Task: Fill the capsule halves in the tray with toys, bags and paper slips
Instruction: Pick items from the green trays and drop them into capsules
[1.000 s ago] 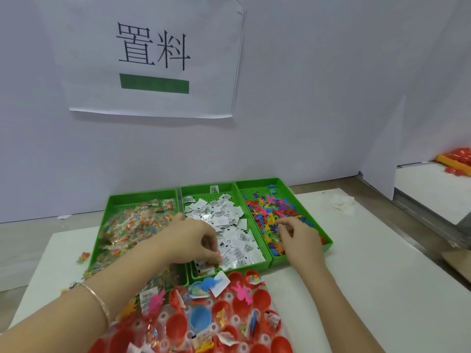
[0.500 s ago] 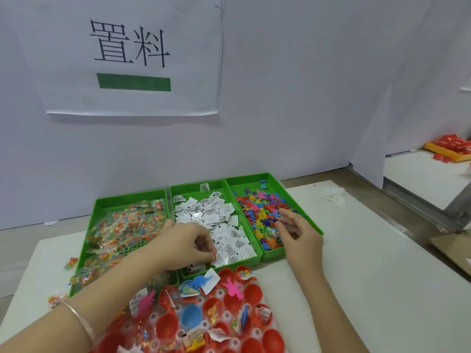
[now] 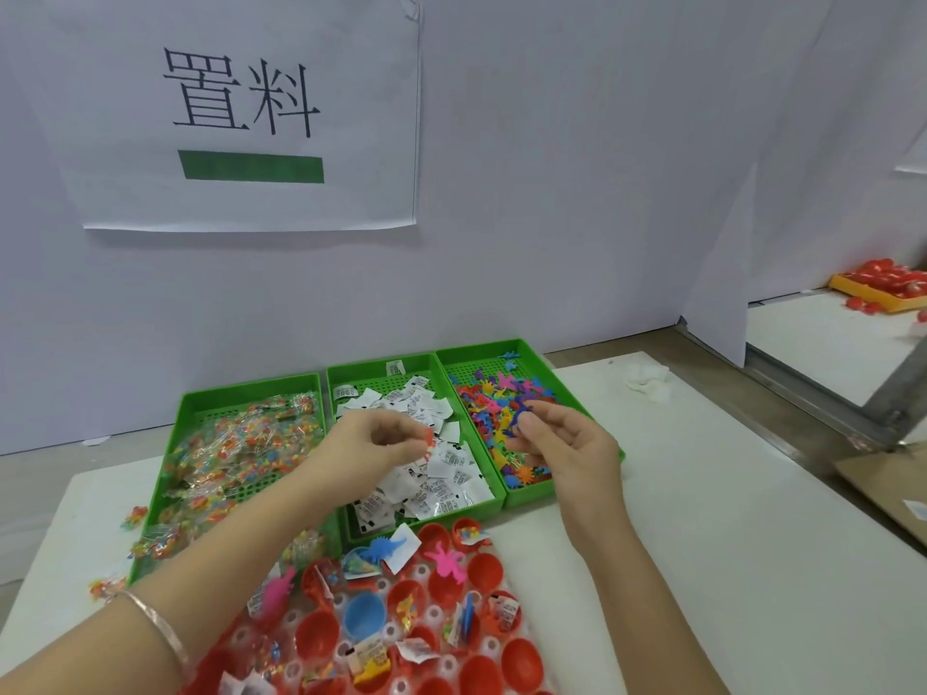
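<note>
Three green bins stand side by side: clear bags (image 3: 241, 443) of coloured bits on the left, white paper slips (image 3: 441, 474) in the middle, small plastic toys (image 3: 496, 403) on the right. My left hand (image 3: 371, 443) hovers over the slip bin and pinches a small orange-red toy (image 3: 427, 437). My right hand (image 3: 562, 443) is raised over the toy bin, pinching a dark blue toy (image 3: 519, 416). Nearer me lies the clear tray (image 3: 431, 611) of red capsule halves, one blue half (image 3: 365, 614) among them; several hold toys, bags or slips.
A white wall with a printed sign (image 3: 246, 117) stands behind the bins. Loose bags (image 3: 135, 516) lie on the white table left of the bins. A crumpled white tissue (image 3: 647, 381) sits at the back right. An orange tray of red capsules (image 3: 883, 285) stands on a neighbouring table.
Both hands have lifted out of the bins and come closer together. The left now shows an orange-red toy at its fingertips, the right a blue toy.
</note>
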